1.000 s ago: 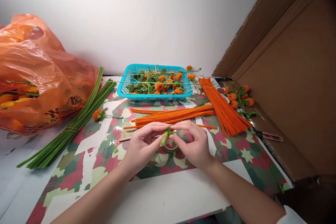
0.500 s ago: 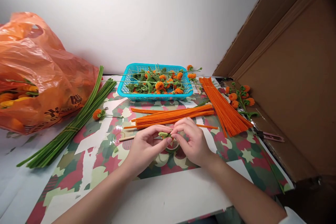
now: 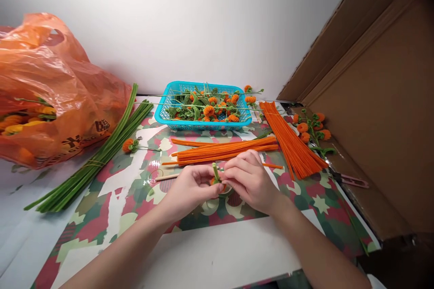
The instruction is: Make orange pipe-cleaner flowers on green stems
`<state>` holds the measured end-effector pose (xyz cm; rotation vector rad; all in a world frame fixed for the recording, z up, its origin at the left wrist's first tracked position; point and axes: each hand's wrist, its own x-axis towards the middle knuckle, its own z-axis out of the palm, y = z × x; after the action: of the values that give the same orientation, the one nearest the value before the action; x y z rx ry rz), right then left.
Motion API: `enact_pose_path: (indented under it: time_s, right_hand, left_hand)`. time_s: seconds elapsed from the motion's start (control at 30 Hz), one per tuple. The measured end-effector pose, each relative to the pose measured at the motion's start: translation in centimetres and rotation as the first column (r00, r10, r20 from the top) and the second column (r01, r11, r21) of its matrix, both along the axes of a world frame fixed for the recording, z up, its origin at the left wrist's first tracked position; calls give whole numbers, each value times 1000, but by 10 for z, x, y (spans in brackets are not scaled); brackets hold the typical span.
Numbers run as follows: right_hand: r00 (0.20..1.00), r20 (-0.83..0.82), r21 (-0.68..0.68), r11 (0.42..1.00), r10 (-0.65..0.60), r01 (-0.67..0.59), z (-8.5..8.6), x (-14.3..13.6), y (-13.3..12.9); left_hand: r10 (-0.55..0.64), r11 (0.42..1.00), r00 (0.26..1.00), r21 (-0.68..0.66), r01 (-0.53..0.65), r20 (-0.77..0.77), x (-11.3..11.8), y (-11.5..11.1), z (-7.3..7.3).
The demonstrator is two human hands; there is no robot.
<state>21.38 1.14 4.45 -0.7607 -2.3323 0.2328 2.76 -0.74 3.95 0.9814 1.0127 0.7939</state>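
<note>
Pinching a small green-and-orange piece (image 3: 215, 173) between thumb and forefinger, the left hand (image 3: 191, 185) holds it above the patterned tabletop (image 3: 305, 201), near the orange stems (image 3: 225, 149); the right hand (image 3: 251, 183) curls its fingers nearly together beside it, though I cannot tell what they grip.

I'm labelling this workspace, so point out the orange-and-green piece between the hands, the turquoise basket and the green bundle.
Orange-and-green piece (image 3: 215, 172): head view, on its upright green strip.
Turquoise basket (image 3: 203, 125): head view, on its front rim.
Green bundle (image 3: 102, 150): head view, near its middle.
</note>
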Motion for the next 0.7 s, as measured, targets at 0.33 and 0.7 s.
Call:
enact_pose_path:
  time_s: [0.33,0.7]
  right_hand:
    - [996,79,15,999,40,-41,9,7,-3]
    - [976,180,43,990,126,-135,9,2,-7]
  left_hand:
    - [-186,976,978,-99,195,94,-10,4,0]
    - [-330,915,942,-222,337,68,-17,8,1]
